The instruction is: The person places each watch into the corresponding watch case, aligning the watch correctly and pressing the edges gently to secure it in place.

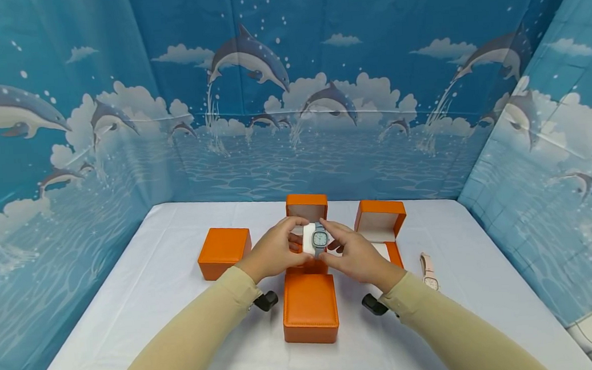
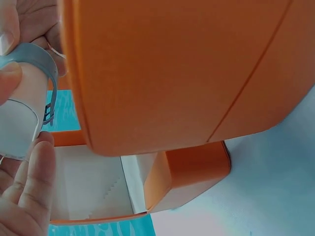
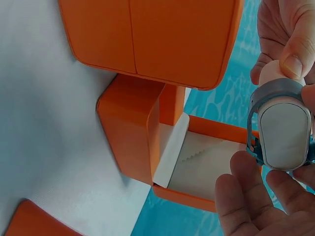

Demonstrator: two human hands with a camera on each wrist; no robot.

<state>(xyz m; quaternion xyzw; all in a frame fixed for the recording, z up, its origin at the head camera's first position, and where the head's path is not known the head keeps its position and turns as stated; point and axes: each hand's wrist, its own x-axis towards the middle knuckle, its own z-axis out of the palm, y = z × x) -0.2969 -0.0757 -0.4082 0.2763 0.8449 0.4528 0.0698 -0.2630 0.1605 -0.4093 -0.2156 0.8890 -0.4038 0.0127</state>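
Note:
A wristwatch (image 1: 320, 239) with a grey-blue strap and squarish dial sits around a white cushion (image 1: 307, 239), held up over the middle orange box (image 1: 306, 200). My left hand (image 1: 275, 250) grips the cushion's left end between thumb and fingers. At the other side, my right hand (image 1: 359, 255) pinches the watch at its strap, thumb below and fingertips above. Both wrist views show the strap (image 2: 37, 55) looped round the cushion (image 3: 284, 135). The middle box stands with its lid raised; its pale inside (image 3: 209, 157) shows in the right wrist view.
A closed orange box (image 1: 309, 301) stands nearest me, in front of the middle one. Another closed box (image 1: 225, 248) is at the left. To the right are an open orange box (image 1: 379, 216) and a pink-strapped watch (image 1: 428, 273). A white cloth (image 1: 142, 276) covers the table.

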